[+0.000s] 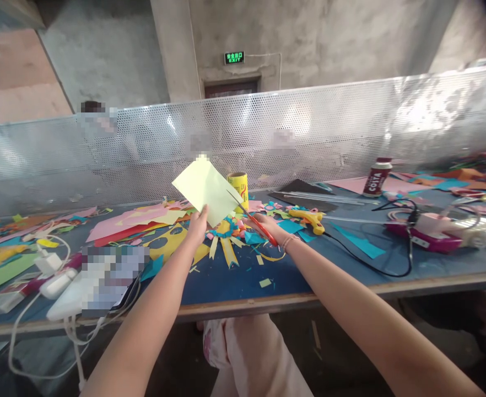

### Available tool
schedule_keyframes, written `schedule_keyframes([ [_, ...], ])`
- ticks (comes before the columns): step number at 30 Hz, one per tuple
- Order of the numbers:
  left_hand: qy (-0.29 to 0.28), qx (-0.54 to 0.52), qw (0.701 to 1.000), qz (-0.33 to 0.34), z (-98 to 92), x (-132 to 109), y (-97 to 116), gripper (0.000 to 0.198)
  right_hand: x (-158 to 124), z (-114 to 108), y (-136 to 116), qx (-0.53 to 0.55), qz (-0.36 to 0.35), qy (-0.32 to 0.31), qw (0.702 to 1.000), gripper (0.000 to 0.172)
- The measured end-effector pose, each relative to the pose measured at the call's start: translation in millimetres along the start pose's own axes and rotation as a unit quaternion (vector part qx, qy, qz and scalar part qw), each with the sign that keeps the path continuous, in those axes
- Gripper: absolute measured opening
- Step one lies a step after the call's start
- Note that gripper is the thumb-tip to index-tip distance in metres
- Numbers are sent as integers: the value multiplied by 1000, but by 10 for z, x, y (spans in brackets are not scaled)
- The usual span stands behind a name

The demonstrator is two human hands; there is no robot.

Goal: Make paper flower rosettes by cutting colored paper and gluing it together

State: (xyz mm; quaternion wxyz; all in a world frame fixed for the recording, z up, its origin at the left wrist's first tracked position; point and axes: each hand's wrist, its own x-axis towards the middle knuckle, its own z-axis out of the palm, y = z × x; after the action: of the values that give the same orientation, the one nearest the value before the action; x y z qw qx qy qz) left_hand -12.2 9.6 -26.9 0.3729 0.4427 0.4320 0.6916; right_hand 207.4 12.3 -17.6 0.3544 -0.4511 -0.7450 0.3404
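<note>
Left hand (pixel 199 223), outstretched, pinches the paper (pixel 205 190) from below; right hand (pixel 270 224), outstretched right of the paper, seems curled around scissors (pixel 265 232)

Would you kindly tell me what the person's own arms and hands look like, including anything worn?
The left hand and right hand are ungloved, and no sleeve shows on the left forearm or right forearm. A thin, light pinkish bracelet circles the right wrist; none shows on the left.
</note>
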Motion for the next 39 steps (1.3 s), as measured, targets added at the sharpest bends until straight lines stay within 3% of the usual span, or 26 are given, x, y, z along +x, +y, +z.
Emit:
schedule_keyframes([
  [5, -28, 6, 998, 49, -9, 5, 4, 42, 12, 6, 9, -6, 0, -3, 1000, 52],
  [10, -5, 39, 998, 52, -24, 19, -18, 45, -5, 6, -17, -3, 9, -6, 1000, 50],
  [17, -26, 89, 992, 85, -33, 35, -33, 50, -36, 6, -71, 5, 15, -7, 1000, 47],
  [26, -2, 104, 991, 80, -64, 44, -15, 45, -44, 2, -70, -8, 5, -4, 1000, 51],
  [39, -21, 150, 982, 110, -67, 50, -5, 55, -80, -13, -125, -77, 4, 8, 997, 49],
])
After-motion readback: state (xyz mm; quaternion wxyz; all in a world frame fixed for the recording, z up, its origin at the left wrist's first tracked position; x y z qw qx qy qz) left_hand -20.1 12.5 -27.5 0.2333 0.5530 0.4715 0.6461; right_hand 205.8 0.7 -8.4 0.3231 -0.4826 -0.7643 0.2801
